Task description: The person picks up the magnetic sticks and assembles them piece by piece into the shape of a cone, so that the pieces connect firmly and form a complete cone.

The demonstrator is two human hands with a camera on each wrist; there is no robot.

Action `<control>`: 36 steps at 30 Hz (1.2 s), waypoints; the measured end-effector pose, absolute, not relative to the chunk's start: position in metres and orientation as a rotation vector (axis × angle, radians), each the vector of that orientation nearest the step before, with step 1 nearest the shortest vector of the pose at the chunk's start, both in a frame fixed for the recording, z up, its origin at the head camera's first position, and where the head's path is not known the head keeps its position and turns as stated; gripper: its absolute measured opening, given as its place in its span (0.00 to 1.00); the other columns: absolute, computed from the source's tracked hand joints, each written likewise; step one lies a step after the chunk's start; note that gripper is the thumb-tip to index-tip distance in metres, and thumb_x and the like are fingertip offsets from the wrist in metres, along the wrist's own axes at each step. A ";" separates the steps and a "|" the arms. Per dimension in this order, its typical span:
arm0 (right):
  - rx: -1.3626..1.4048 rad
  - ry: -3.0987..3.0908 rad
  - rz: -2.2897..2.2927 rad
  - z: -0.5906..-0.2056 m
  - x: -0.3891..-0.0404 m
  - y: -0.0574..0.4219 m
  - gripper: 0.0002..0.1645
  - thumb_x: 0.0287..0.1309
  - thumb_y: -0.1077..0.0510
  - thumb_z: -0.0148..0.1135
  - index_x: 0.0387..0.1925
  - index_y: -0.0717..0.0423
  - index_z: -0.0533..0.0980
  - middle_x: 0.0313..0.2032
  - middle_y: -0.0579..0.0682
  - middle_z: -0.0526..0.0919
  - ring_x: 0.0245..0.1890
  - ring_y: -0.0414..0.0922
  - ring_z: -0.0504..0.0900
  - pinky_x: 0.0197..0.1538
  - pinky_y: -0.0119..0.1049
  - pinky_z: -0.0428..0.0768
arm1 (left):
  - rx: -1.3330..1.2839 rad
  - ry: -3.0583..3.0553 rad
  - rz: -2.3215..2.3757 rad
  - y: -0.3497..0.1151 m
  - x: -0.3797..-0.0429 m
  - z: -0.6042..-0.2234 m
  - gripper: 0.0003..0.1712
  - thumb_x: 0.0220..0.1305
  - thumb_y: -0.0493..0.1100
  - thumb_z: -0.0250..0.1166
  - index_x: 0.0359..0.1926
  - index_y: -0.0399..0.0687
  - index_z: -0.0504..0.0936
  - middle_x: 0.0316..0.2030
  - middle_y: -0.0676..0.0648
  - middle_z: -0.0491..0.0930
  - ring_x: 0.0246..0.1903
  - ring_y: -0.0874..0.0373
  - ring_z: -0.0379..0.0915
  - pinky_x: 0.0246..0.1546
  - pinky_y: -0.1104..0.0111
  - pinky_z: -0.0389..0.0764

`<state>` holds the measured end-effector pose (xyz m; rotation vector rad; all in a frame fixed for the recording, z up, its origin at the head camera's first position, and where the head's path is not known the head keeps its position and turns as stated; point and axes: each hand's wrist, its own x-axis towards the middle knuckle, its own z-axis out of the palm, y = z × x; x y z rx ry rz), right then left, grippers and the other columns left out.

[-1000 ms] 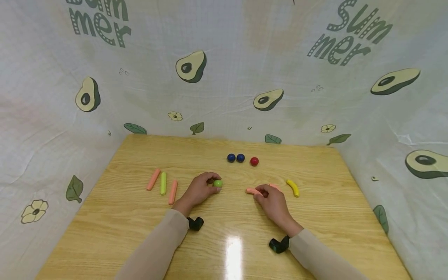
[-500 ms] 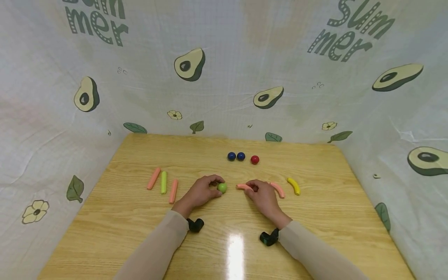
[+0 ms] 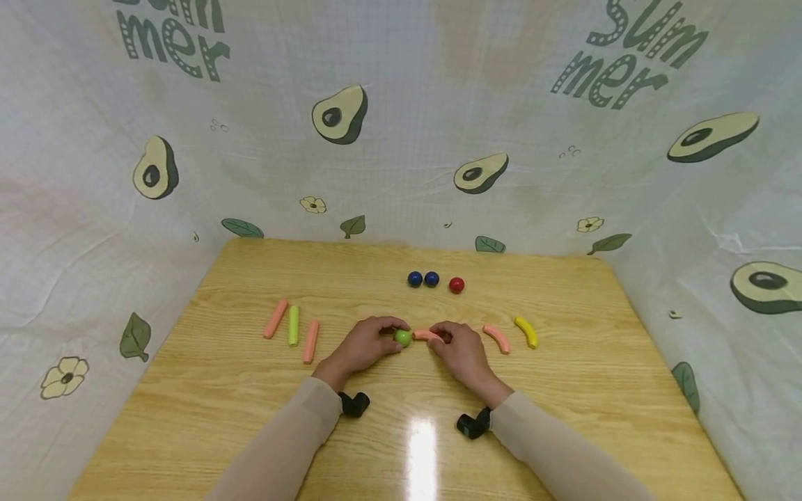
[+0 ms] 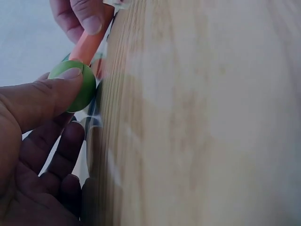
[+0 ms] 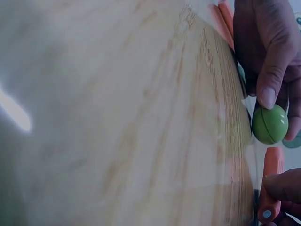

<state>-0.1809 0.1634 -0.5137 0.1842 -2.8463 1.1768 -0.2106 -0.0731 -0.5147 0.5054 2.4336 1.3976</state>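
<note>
My left hand (image 3: 366, 344) pinches a green ball (image 3: 403, 338) between thumb and fingers, just above or on the table. Opposite it, my right hand (image 3: 464, 351) pinches a curved salmon-pink stick (image 3: 425, 335) that points left at the ball. The right wrist view shows a narrow gap between the green ball (image 5: 270, 125) and the near end of the stick (image 5: 272, 183); a round metallic spot marks the stick's other end. In the left wrist view the stick (image 4: 87, 47) overlaps the ball's edge, and fingers partly cover both.
Two blue balls (image 3: 422, 279) and a red ball (image 3: 457, 285) lie farther back. Right of my hands are another curved pink stick (image 3: 497, 339) and a curved yellow stick (image 3: 526, 332). Two straight pink sticks (image 3: 311, 341) flank a straight lime stick (image 3: 294, 325) at left.
My right hand has carried the curved pink stick left, uncovering the other curved pink stick. My left hand has moved the green ball slightly right, and the two pieces are now much closer.
</note>
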 end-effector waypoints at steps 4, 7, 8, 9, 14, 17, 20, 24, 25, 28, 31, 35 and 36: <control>0.206 -2.844 1.170 -0.512 -0.181 0.161 0.09 0.67 0.56 0.73 0.46 0.53 0.89 0.38 0.49 0.89 0.35 0.43 0.82 0.43 0.44 0.81 | 0.516 2.421 1.397 -0.073 -0.210 -0.514 0.18 0.70 0.42 0.72 0.58 0.61 0.87 0.57 0.53 0.85 0.59 0.54 0.78 0.64 0.52 0.77; 0.215 -2.850 1.174 -0.513 -0.180 0.160 0.10 0.66 0.55 0.74 0.46 0.53 0.88 0.38 0.49 0.89 0.35 0.43 0.82 0.43 0.43 0.81 | 0.524 2.420 1.401 -0.073 -0.209 -0.514 0.20 0.70 0.42 0.73 0.60 0.61 0.87 0.58 0.53 0.84 0.60 0.53 0.78 0.65 0.51 0.76; 0.214 -2.852 1.180 -0.513 -0.180 0.160 0.10 0.66 0.54 0.74 0.46 0.53 0.88 0.38 0.49 0.89 0.35 0.43 0.82 0.43 0.43 0.81 | 0.527 2.419 1.403 -0.073 -0.209 -0.514 0.21 0.69 0.43 0.73 0.61 0.61 0.86 0.59 0.52 0.84 0.61 0.53 0.78 0.65 0.51 0.76; 0.212 -2.854 1.184 -0.513 -0.179 0.161 0.11 0.67 0.53 0.74 0.47 0.53 0.88 0.39 0.48 0.89 0.36 0.42 0.82 0.43 0.43 0.82 | 0.529 2.420 1.405 -0.073 -0.209 -0.514 0.22 0.69 0.43 0.73 0.62 0.61 0.85 0.59 0.52 0.84 0.61 0.53 0.78 0.65 0.51 0.76; 0.197 -2.861 1.192 -0.513 -0.177 0.162 0.12 0.69 0.48 0.71 0.48 0.50 0.88 0.41 0.48 0.89 0.37 0.41 0.83 0.46 0.44 0.82 | 0.515 2.453 1.406 -0.072 -0.209 -0.515 0.25 0.67 0.48 0.76 0.64 0.58 0.83 0.58 0.52 0.82 0.59 0.53 0.78 0.64 0.52 0.77; 0.203 -2.869 1.186 -0.512 -0.176 0.163 0.13 0.70 0.47 0.70 0.47 0.49 0.89 0.40 0.46 0.88 0.37 0.40 0.82 0.45 0.43 0.82 | 0.510 2.486 1.403 -0.072 -0.209 -0.515 0.21 0.68 0.48 0.75 0.61 0.56 0.84 0.55 0.51 0.81 0.56 0.54 0.78 0.62 0.53 0.78; 0.208 -2.881 1.210 -0.513 -0.174 0.164 0.11 0.71 0.48 0.69 0.47 0.48 0.89 0.41 0.46 0.88 0.37 0.40 0.82 0.44 0.42 0.82 | 0.520 2.515 1.400 -0.072 -0.209 -0.515 0.19 0.69 0.46 0.74 0.60 0.56 0.86 0.53 0.51 0.80 0.52 0.56 0.77 0.59 0.54 0.79; 0.205 -2.892 1.269 -0.511 -0.171 0.167 0.08 0.72 0.52 0.68 0.45 0.47 0.90 0.43 0.45 0.89 0.41 0.41 0.84 0.46 0.42 0.82 | 0.539 2.538 1.377 -0.071 -0.209 -0.516 0.20 0.71 0.45 0.71 0.62 0.58 0.86 0.53 0.52 0.82 0.50 0.57 0.78 0.56 0.56 0.79; 0.209 -2.893 1.276 -0.511 -0.170 0.167 0.07 0.71 0.53 0.68 0.44 0.46 0.90 0.43 0.45 0.89 0.42 0.42 0.85 0.46 0.42 0.82 | 0.540 2.540 1.369 -0.071 -0.209 -0.517 0.20 0.72 0.45 0.71 0.63 0.58 0.86 0.53 0.52 0.83 0.51 0.56 0.79 0.57 0.55 0.80; 0.240 -2.900 1.295 -0.510 -0.167 0.168 0.05 0.70 0.53 0.70 0.42 0.44 0.90 0.43 0.43 0.89 0.44 0.42 0.85 0.48 0.42 0.82 | 0.529 2.533 1.359 -0.069 -0.208 -0.517 0.20 0.73 0.45 0.69 0.64 0.58 0.85 0.55 0.52 0.85 0.56 0.54 0.81 0.60 0.53 0.80; 0.271 -2.910 1.289 -0.511 -0.166 0.168 0.04 0.66 0.52 0.74 0.40 0.44 0.90 0.41 0.42 0.88 0.41 0.39 0.84 0.46 0.39 0.81 | 0.501 2.526 1.366 -0.068 -0.207 -0.516 0.20 0.74 0.45 0.68 0.64 0.57 0.84 0.55 0.52 0.87 0.59 0.53 0.82 0.63 0.52 0.79; 0.289 -2.908 1.290 -0.511 -0.166 0.167 0.07 0.63 0.50 0.76 0.40 0.45 0.88 0.37 0.41 0.87 0.35 0.36 0.81 0.42 0.34 0.79 | 0.456 2.528 1.387 -0.068 -0.204 -0.515 0.18 0.73 0.47 0.69 0.61 0.56 0.84 0.55 0.53 0.87 0.59 0.53 0.82 0.63 0.51 0.79; 0.291 -2.907 1.299 -0.511 -0.166 0.167 0.07 0.63 0.50 0.76 0.40 0.45 0.88 0.37 0.41 0.86 0.35 0.36 0.80 0.42 0.33 0.79 | 0.439 2.527 1.395 -0.068 -0.203 -0.515 0.18 0.73 0.47 0.70 0.61 0.56 0.84 0.55 0.53 0.87 0.59 0.53 0.81 0.63 0.51 0.79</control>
